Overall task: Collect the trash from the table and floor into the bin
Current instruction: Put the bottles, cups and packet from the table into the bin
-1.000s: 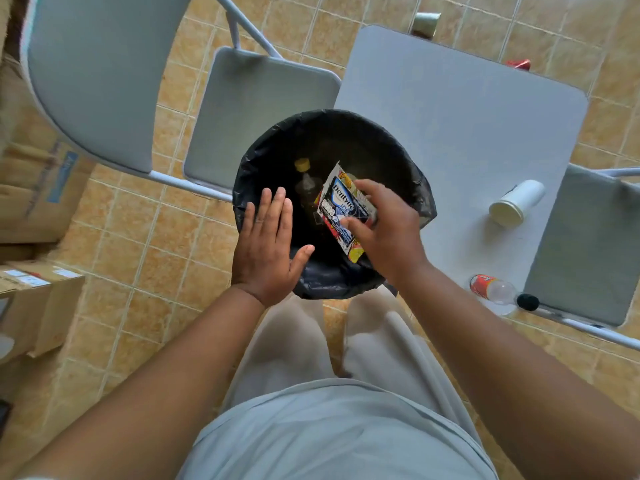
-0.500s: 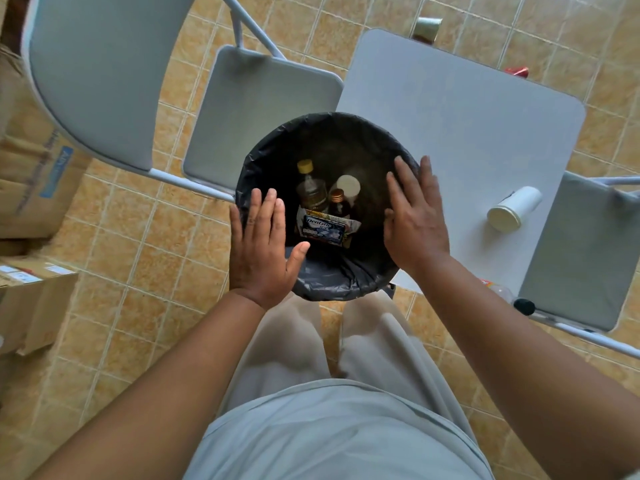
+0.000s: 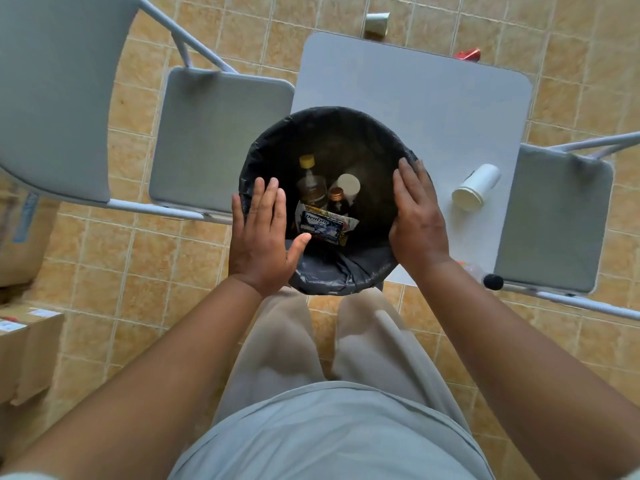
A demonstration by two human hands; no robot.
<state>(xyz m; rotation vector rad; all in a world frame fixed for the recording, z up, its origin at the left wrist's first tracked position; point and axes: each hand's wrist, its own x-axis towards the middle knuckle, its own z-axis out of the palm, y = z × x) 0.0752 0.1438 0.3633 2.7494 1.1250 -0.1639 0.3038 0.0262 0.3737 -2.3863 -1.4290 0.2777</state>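
Note:
A round bin (image 3: 349,271) lined with a black bag stands on the floor at the table's near edge. Inside lie a blue gum packet (image 3: 322,227), a yellow-capped bottle (image 3: 310,183), a small brown-capped bottle (image 3: 336,200) and a white cup (image 3: 349,185). My left hand (image 3: 262,237) is flat with straight fingers over the bin's left rim. My right hand (image 3: 417,220) lies flat over the right rim. Both hold nothing. On the white table (image 3: 398,98) a white paper cup (image 3: 476,187) lies on its side. A clear bottle with a black cap (image 3: 485,277) shows past my right wrist.
Grey folding chairs stand left (image 3: 214,140) and right (image 3: 554,220) of the table. On the tiled floor beyond the table sit a metallic cup (image 3: 375,25) and a red wrapper (image 3: 467,54). Cardboard boxes (image 3: 24,348) are stacked at the far left.
My right hand let go of the gum packet, which now lies in the bin. That hand then opened and moved right to the bin's rim. The left hand barely moved.

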